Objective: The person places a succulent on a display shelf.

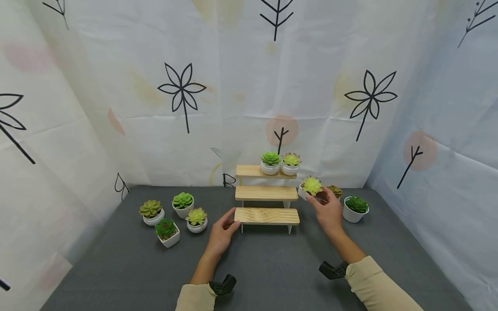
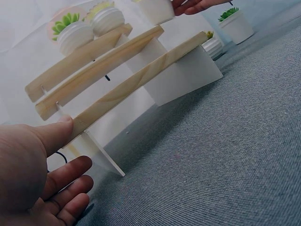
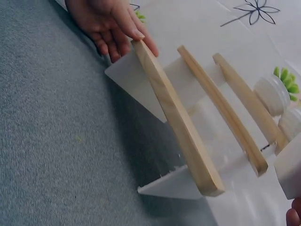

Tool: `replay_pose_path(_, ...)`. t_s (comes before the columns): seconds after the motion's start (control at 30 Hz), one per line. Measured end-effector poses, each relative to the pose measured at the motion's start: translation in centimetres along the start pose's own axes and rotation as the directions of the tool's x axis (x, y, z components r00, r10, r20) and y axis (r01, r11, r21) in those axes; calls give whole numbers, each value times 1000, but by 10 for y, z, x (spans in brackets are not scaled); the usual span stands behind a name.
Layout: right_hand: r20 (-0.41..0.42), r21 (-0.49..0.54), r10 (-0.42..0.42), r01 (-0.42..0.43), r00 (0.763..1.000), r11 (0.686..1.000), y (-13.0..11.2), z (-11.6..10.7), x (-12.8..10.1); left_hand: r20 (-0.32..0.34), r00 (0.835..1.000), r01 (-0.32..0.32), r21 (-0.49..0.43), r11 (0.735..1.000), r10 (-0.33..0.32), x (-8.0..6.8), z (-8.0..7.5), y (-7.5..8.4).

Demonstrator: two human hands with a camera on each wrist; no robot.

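Observation:
A three-step wooden display stand (image 1: pixel 266 193) with pale side supports stands at the back of the table. My left hand (image 1: pixel 222 233) pinches the left end of its lowest step between thumb and index finger; the other fingers (image 2: pixel 70 176) hang beside it. Off the stand's right side, my right hand (image 1: pixel 328 211) grips a yellow-green potted succulent (image 1: pixel 311 185), level with the middle step and raised off the table. Its white pot (image 3: pixel 289 165) partly shows in the right wrist view. Two succulents, one green (image 1: pixel 270 163) and one yellowish (image 1: pixel 291 163), sit side by side on the top step's right half.
Left of the stand, several potted succulents (image 1: pixel 183 204) cluster on the dark grey tabletop (image 1: pixel 264 268). Behind my right hand is a brownish succulent (image 1: pixel 335 191), partly hidden, and beside it a green one in a white pot (image 1: pixel 355 209). Patterned cloth (image 1: pixel 241 95) encloses the table's back and sides.

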State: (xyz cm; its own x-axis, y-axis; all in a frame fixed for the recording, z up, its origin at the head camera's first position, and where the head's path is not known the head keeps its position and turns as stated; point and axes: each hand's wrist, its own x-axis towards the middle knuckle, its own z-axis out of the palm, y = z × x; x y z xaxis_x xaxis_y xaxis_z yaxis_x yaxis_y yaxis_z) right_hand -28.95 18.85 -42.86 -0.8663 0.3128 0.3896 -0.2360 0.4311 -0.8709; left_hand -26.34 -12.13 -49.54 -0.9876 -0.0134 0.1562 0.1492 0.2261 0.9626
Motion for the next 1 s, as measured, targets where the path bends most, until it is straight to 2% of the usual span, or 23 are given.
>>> replay_pose_path(0.4,88,21,-19,17,996,1000,-12,13,1,-6,1000,9,0,1000,-9,-1,-1,4)
replay_pose_path(0.63,141,-7,1,1,990,1000,-14,19,2,5,1000,7,2,1000,-7,-15,-2,40)
replay_pose_path(0.73,171,2,0,0,985,1000,-16,22,3,8,1000,6,12,1000,-6,-19,-3,48)
replay_pose_path(0.83,200,11,-6,4,980,1000,-18,25,4,12,1000,0,1,1000,0,-17,-3,42)
replay_pose_path(1.0,225,13,-7,4,974,1000,-23,29,2,10,1000,-5,-11,1000,5,-6,-1,14)
